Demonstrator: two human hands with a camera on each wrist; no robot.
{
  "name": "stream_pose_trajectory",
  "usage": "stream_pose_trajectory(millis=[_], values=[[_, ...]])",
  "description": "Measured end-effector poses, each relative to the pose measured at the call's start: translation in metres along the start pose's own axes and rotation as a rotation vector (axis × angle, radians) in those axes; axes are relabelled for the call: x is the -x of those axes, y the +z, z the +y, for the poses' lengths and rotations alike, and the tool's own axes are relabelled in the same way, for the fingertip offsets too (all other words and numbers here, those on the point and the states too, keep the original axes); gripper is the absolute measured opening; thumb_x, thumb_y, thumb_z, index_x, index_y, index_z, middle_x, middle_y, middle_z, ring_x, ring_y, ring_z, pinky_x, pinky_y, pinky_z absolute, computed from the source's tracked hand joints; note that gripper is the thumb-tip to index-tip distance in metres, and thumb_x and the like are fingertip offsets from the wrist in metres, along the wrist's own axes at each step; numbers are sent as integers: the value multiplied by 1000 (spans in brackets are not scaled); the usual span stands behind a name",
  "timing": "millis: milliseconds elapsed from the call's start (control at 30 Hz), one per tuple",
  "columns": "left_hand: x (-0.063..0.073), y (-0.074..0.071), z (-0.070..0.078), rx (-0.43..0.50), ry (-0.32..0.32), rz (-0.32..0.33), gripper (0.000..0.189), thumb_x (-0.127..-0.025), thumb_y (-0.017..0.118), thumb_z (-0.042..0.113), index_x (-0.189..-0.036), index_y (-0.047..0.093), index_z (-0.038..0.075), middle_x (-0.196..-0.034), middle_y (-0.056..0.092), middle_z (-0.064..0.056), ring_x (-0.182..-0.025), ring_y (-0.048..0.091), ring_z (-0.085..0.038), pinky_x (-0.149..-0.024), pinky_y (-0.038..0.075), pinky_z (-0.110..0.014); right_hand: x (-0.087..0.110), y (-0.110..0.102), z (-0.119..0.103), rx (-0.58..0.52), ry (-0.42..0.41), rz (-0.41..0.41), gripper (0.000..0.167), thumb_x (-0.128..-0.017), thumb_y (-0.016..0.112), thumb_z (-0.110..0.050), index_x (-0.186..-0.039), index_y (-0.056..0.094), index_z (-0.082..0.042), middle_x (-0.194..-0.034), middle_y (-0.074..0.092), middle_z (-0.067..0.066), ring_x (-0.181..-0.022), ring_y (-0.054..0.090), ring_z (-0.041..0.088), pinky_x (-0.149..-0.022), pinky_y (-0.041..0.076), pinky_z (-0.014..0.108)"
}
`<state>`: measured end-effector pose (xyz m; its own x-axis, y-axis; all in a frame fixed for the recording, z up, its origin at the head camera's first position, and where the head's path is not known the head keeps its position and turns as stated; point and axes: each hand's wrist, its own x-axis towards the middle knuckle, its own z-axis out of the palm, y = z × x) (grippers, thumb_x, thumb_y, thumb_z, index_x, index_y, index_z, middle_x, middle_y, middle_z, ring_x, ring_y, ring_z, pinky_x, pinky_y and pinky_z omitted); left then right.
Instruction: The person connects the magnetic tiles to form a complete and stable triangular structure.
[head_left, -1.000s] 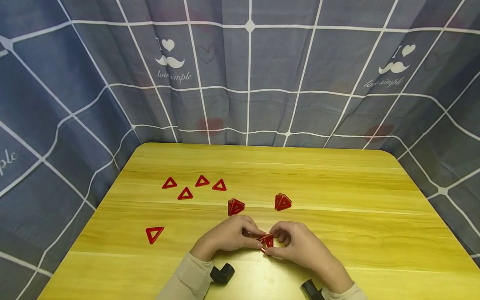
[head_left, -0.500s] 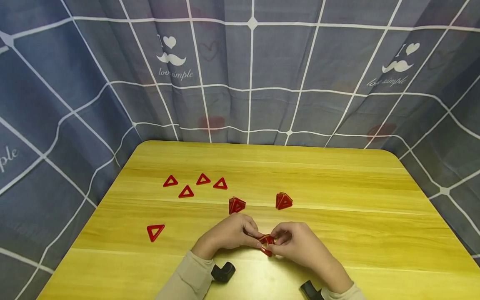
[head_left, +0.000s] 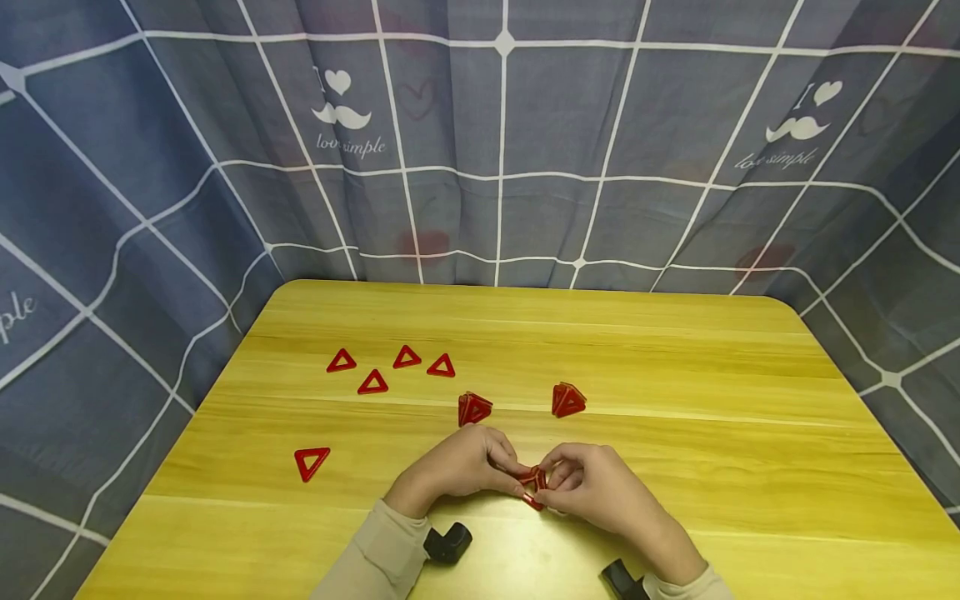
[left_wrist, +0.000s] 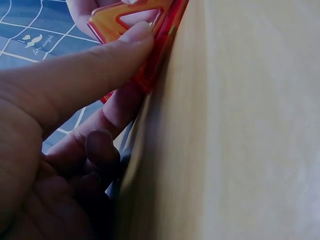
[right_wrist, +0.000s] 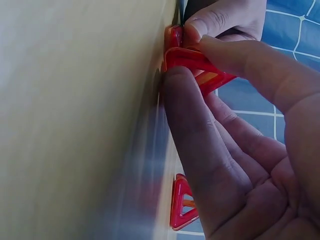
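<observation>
Red see-through triangular frame tiles (head_left: 533, 500) stand together on the table between the two hands. My left hand (head_left: 467, 461) pinches them from the left; in the left wrist view its thumb presses on a tile (left_wrist: 106, 24) that shows orange in the light. My right hand (head_left: 600, 483) pinches a tile (right_wrist: 182, 59) from the right, forefinger and thumb at its edges. The tiles lean in to one another at angles, and fingertips hide parts of them. Just beyond the hands are two small pyramids of such tiles, a left one (head_left: 476, 408) and a right one (head_left: 568, 400).
Several loose triangular tiles (head_left: 372, 382) lie flat at the back left of the wooden table (head_left: 675, 358). A single tile (head_left: 311, 462) lies nearer, left of my left hand. A grey-blue checked curtain (head_left: 450, 125) surrounds the table at the back and sides.
The right hand's fingers have shifted slightly, and the tile they pinch now stands more edge-on to the head view. The left hand keeps its grip. The head view has shifted a little.
</observation>
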<state>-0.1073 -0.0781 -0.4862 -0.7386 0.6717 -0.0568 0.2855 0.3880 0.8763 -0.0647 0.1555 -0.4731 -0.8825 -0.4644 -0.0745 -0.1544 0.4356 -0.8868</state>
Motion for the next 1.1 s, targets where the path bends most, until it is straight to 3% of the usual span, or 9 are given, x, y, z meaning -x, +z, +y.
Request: stream_pose_trajectory(millis=[367,600,733,900,1100], values=[[-1,0,0,5,17,-2,16,-82,85,12,-98,83,15,-87,69,12,-82,62,-4,-74,51,-24,0,-1,2,12,-11,-1,28,-82,86,-18,-100,68,-5,-80,68,-2,-67,67,13,-61,55,28],[0,-2,-2,-66,58,-5,20,-82,85,14,-102,83,17,-87,67,14,-78,59,-3,-69,50,-23,1,-12,5,56,-24,-10,42,-78,89,-28,-109,70,-7,-95,67,3,-71,66,11,-62,54,28],[-1,-1,-2,-56,33,32,19,-83,85,13,-101,81,15,-87,70,14,-74,59,-3,-68,50,-23,2,-18,9,94,-63,-21,45,-77,90,-28,-114,72,-8,-95,67,2,-70,62,10,-62,53,27],[-3,0,4,-56,-5,87,24,-82,85,12,-104,76,13,-91,71,10,-73,59,-5,-68,50,-24,-1,-18,12,86,-103,-59,44,-78,88,-31,-113,74,-10,-92,67,-3,-71,62,9,-64,53,27],[8,-11,22,-134,4,57,33,-85,84,18,-115,73,11,-100,69,5,-81,63,-8,-74,52,-25,-6,-17,12,98,-127,-72,48,-78,89,-31,-117,73,-9,-101,68,-4,-77,62,11,-69,53,28]])
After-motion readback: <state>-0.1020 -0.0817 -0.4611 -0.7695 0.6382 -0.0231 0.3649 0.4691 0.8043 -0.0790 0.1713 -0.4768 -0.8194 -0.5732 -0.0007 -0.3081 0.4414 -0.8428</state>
